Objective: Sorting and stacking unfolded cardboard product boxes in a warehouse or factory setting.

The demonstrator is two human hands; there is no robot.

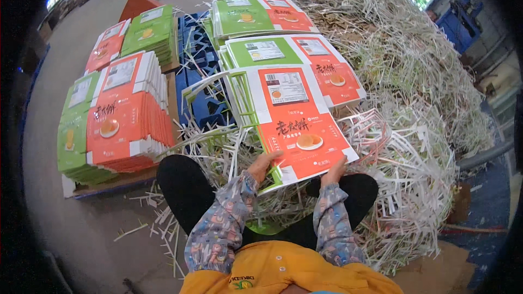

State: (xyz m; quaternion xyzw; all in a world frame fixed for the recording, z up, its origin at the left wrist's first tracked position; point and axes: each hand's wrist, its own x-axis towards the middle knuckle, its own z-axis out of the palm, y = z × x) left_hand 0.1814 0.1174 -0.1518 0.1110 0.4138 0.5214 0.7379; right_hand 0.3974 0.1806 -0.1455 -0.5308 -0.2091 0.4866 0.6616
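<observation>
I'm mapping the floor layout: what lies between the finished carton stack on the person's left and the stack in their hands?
In the head view, a blue plastic pallet strewn with white paper trimmings lies between the left stack and the held stack.

A stack of flat cartons (297, 125) lies before the person, more stacks (294, 65) behind it, a pallet (199, 71) to its left, paper scraps (414, 92) right.
</observation>
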